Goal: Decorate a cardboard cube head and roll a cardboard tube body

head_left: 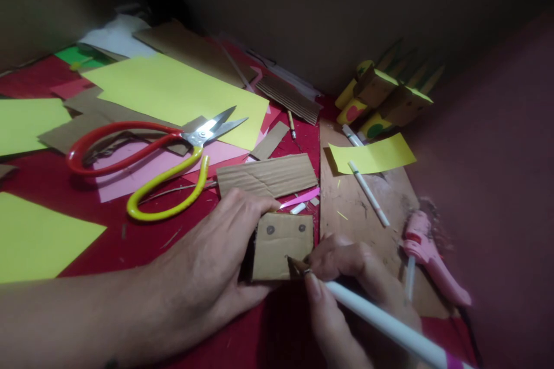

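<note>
A small cardboard box (277,251) faces me, with two dark round dots near its top edge and a short dark mark lower down. My left hand (216,253) is closed around its left side, thumb below and fingers along the top. In my right hand (346,277) a white marker pen (381,317) is pinched near its tip. The dark tip touches or nearly touches the box face beside the short mark. Just behind the box lie a corrugated cardboard strip (268,176) and a pink strip (303,198).
Scissors (201,135) with red and yellow handles lie on yellow paper (182,92) and cardboard scraps. At right, a wooden board (355,202) carries a white pen (367,193) and yellow strip (381,153). A pink glue gun (428,259) and decorated cardboard pieces (385,95) stand beyond.
</note>
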`<move>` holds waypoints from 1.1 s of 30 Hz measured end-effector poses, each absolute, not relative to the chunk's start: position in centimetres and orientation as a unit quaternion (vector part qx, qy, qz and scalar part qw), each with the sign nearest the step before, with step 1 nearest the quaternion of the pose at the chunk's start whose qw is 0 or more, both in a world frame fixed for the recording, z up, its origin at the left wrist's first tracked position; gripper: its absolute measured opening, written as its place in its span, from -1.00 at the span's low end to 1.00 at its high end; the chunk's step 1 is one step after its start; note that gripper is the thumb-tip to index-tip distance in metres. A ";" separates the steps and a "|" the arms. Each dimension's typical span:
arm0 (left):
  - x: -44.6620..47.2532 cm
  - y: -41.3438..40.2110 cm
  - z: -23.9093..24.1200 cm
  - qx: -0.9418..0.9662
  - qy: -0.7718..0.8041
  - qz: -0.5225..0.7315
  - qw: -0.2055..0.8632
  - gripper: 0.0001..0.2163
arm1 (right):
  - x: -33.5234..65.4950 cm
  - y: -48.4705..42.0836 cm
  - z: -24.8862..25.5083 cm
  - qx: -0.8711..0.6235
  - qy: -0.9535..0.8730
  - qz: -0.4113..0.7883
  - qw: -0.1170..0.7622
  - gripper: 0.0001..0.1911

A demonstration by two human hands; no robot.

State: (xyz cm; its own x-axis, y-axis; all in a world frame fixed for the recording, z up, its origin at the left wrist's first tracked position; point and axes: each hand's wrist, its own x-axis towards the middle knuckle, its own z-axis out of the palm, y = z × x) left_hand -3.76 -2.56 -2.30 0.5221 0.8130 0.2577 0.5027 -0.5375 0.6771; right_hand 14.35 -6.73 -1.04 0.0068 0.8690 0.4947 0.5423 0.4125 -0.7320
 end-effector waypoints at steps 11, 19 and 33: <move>-3.7 -2.6 -2.5 0.826 0.400 0.281 0.282 -0.58 | 14.7 -6.5 -1.0 -0.498 -0.687 0.182 0.497 -0.82; -3.4 -2.8 -3.7 0.808 0.403 0.318 0.290 -0.43 | 15.5 -7.0 -1.0 -0.498 -0.620 0.227 0.563 -0.78; -3.4 -6.8 -0.5 0.823 0.378 0.392 0.160 -0.60 | 18.0 -3.9 -1.5 -0.412 -0.751 0.040 0.514 -0.60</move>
